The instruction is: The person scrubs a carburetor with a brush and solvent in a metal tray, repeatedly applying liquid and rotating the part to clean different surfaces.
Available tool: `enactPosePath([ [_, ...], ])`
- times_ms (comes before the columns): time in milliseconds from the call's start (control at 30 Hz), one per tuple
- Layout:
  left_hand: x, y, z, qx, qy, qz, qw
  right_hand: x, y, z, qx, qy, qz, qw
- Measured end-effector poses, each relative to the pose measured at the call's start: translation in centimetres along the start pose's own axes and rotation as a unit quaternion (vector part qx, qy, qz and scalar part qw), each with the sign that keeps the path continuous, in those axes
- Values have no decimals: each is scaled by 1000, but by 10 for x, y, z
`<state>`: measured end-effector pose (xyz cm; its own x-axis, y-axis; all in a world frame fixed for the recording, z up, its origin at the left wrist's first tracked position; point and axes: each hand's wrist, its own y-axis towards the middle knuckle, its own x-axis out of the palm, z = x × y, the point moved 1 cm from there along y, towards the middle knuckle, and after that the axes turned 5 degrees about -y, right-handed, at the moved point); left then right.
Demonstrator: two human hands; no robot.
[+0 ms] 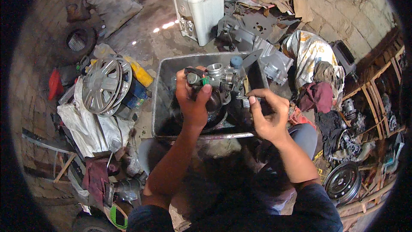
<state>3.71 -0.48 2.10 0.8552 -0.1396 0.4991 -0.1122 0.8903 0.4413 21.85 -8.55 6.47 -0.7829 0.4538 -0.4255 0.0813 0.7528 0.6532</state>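
My left hand (193,105) is closed around a metal carburetor (216,72), held up over a grey plastic tub (155,103). A round open throat faces upward on the carburetor, a coiled spring shows on its right side, and a small green piece is beside my left thumb. My right hand (272,114) is at the carburetor's right side, thumb and forefinger brought together in a pinch by a small silvery part. Whatever lies between those fingertips is too small to make out. A blue-grey cap (236,62) stands just behind the carburetor, close to the tub's far edge.
Behind the tub stand a white box-shaped container (199,15) with a blue lid and a large metal housing (270,58). Wheel covers (103,86) are stacked at the left. A white sack (307,49), a maroon cloth (316,96) and a black wheel rim (342,181) lie to the right.
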Motion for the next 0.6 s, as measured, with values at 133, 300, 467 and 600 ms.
enactPosePath([
  [133,-3,6,0,84,29,-57,994,4,-3,-2,-56,-2,11,998],
  [300,-4,9,1,136,54,-84,986,10,-2,-6,-116,-19,13,993],
  [467,1,7,6,138,60,-96,984,13,-3,-6,-128,-20,18,991],
  [600,1,6,6,142,69,-96,983,16,-5,-3,-133,-24,20,991],
])
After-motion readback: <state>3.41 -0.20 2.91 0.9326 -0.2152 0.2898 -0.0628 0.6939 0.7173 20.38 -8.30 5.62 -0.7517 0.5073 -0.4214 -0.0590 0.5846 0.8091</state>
